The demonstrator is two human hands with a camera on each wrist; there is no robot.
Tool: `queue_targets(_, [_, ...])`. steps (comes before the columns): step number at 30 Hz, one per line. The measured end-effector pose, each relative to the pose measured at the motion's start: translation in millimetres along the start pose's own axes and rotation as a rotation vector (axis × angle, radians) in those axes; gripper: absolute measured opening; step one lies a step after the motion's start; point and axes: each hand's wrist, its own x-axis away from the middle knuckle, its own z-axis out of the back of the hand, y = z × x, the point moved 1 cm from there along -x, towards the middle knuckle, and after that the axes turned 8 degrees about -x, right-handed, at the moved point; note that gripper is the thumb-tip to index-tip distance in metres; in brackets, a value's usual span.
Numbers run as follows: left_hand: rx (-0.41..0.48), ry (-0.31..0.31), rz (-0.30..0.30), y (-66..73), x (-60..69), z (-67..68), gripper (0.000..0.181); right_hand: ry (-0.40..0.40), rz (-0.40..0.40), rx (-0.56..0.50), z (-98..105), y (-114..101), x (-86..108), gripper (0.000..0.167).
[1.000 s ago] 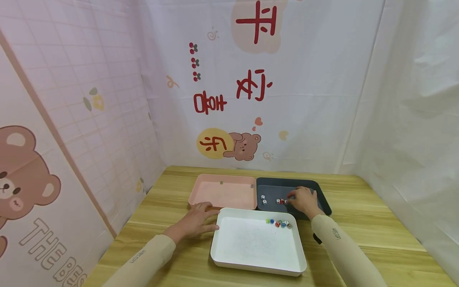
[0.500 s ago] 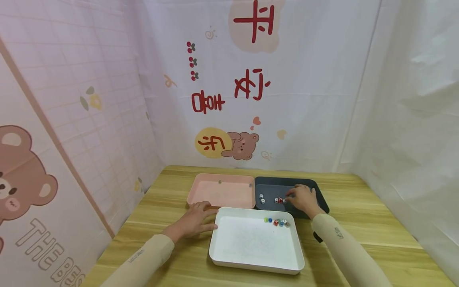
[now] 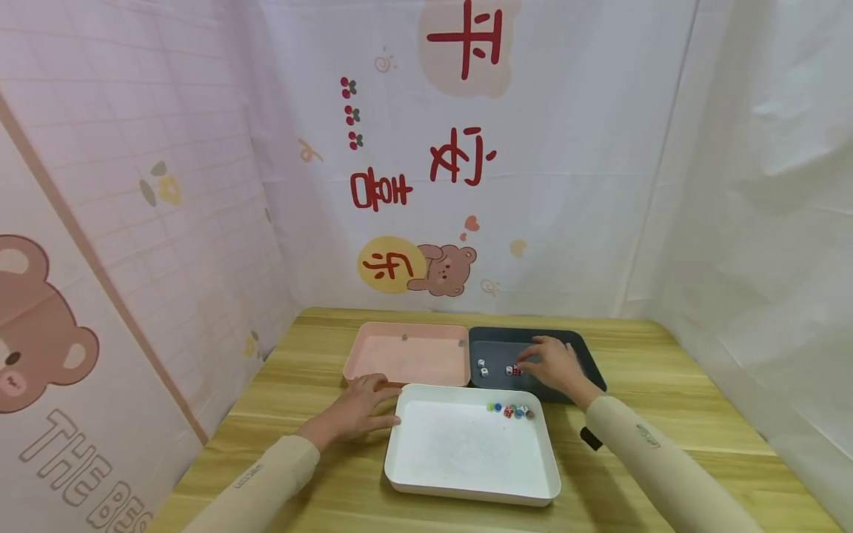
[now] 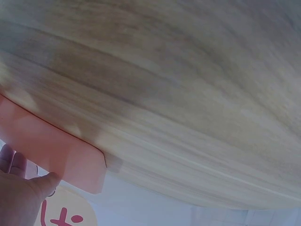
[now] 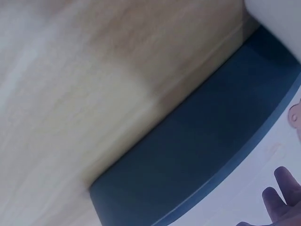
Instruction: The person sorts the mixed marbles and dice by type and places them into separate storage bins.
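Observation:
My left hand (image 3: 355, 411) lies beside the white tray (image 3: 466, 481), its fingers straight and touching or close to the tray's left rim. Over the dark blue tray (image 3: 586, 370) hovers my right hand (image 3: 558, 364), fingers slightly bent and spread. Nothing shows between them, and in the right wrist view the fingers (image 5: 277, 200) stand apart. Just left of its fingertips, a red die (image 3: 516, 371) and a white die (image 3: 509, 371) sit side by side. Two more white dice (image 3: 483, 371) lie near that tray's left wall. Several small coloured pieces and a red die (image 3: 509, 412) gather in the white tray's far right corner.
A pink tray (image 3: 406, 363) with two tiny pieces stands against the dark tray's left side. All three trays rest on a wood-grain table (image 3: 666, 414). Printed white cloth (image 3: 566, 148) hangs behind and at both sides. A black object (image 3: 590, 438) sits by the right sleeve.
My right hand has lifted slightly away from the row of dice, its fingers spreading. The left hand stays at the white tray. The head view has shifted slightly to the right.

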Motion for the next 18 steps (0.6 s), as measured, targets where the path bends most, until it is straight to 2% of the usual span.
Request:
queue_targets(6, [-0.008,0.009,-0.004,0.5,0.2,0.2,0.062,0.009,0.1,-0.017,-1.3,-8.3,13.9,0.009])
queue_targets(11, [-0.014,0.007,0.003,0.0,1.0,-0.1,0.061,-0.031,0.117,-0.014,-5.4,-13.9,31.3,0.005])
queue_targets(18, [0.011,0.008,-0.002,1.6,2.4,1.9,0.062,-0.084,0.148,0.116,-17.4,-17.7,48.9,0.01])
